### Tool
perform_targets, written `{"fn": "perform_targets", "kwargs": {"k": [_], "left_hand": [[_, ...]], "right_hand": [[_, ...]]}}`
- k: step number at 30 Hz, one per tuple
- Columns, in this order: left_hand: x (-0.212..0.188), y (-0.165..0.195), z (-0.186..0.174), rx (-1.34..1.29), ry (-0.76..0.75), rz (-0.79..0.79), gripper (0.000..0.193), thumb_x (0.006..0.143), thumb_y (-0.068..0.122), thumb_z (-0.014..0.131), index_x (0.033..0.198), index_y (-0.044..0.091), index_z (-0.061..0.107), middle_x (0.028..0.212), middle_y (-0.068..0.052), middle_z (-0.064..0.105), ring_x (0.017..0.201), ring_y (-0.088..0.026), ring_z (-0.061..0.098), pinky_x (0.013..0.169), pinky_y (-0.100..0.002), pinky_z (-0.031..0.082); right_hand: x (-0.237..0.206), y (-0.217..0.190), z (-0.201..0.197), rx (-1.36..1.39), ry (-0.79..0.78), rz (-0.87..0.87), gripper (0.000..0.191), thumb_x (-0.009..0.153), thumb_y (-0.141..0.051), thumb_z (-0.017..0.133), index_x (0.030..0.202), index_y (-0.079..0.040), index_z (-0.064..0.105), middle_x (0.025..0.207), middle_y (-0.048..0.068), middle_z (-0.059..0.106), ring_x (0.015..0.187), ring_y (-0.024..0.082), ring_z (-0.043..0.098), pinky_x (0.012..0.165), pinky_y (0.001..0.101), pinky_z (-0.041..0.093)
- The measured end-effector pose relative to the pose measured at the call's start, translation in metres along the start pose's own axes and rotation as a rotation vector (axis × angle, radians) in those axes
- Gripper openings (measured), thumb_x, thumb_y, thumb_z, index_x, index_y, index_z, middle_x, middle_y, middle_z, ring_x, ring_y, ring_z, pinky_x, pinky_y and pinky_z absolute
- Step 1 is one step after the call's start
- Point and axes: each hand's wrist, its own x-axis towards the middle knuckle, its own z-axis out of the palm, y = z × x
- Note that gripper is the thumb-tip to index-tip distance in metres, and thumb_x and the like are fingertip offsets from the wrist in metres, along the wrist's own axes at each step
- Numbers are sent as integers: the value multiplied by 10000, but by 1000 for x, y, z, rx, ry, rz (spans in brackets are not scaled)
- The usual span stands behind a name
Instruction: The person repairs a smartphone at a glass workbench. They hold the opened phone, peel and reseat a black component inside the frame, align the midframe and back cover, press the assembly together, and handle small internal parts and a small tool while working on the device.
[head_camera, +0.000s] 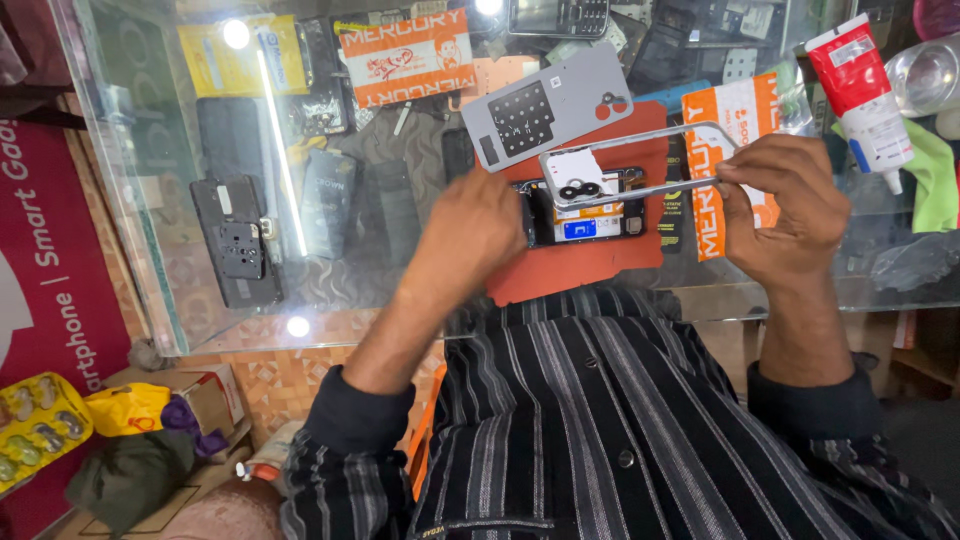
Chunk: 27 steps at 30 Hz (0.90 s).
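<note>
Holding the frame (640, 160) at both ends, left hand (478, 225) and right hand (785, 205) pinch it closed; its long axis runs across, just above the phone (585, 222).

A grey phone frame (640, 160), a thin open rectangle with a white camera-cutout piece at its left end, is held tilted in the upper middle of the frame, its right edge pinched by the right hand (785, 205). Just below it, an opened black phone (585, 210) lies flat on an orange mat (580, 265), inner parts showing with a blue patch at centre; the left hand (480, 225) rests at its left end.
</note>
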Motion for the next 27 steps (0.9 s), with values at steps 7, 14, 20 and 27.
{"fn": "perform_targets", "kwargs": {"k": [7, 14, 20, 27], "left_hand": [[18, -25, 19, -182, 142, -164, 93, 928, 107, 706, 988, 48, 667, 969, -97, 598, 965, -301, 592, 858, -439, 505], [11, -30, 11, -379, 147, -237, 294, 861, 113, 761, 1107, -1, 646, 1050, -131, 591, 979, -341, 567, 845, -447, 490], [24, -37, 21, -340, 200, -291, 253, 899, 166, 786, 1053, 22, 645, 1025, -110, 605, 977, -336, 573, 805, -460, 483], [6, -19, 22, -630, 264, -577, 115, 1050, 141, 690, 1084, 32, 674, 978, -96, 683, 897, -238, 663, 802, -363, 539]], "right_hand": [[-11, 3, 0, 6, 46, 14, 196, 916, 149, 780, 1062, 40, 708, 1059, 170, 710, 1012, 315, 673, 910, 364, 530], [-19, 3, 2, -19, 60, 41, 221, 898, 162, 785, 1063, 35, 711, 1042, 170, 717, 1027, 314, 686, 922, 372, 534], [-32, -2, 21, 24, 23, -30, 236, 889, 184, 789, 1003, 1, 693, 1074, 129, 713, 1047, 298, 692, 930, 378, 541], [-47, -22, 40, -29, 1, -118, 220, 793, 204, 744, 908, 22, 698, 1008, 133, 706, 1041, 334, 670, 902, 419, 560]]}}
